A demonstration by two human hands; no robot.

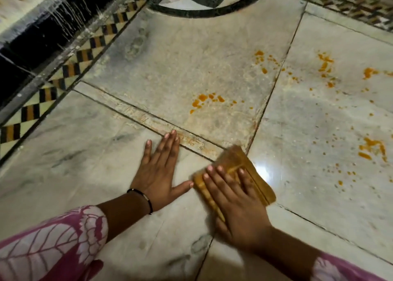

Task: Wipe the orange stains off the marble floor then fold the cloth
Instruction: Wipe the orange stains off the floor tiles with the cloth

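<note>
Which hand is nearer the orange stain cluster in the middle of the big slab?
Left, narrowly. The left hand lies flat on the floor just below and left of the stain cluster; the right hand presses the cloth lower down, slightly right of it.

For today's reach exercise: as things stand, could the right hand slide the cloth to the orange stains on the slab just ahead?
Probably yes. The right hand presses flat on the cloth, and only bare marble floor lies between it and the nearest orange stains. The left hand rests off to the side.
</note>
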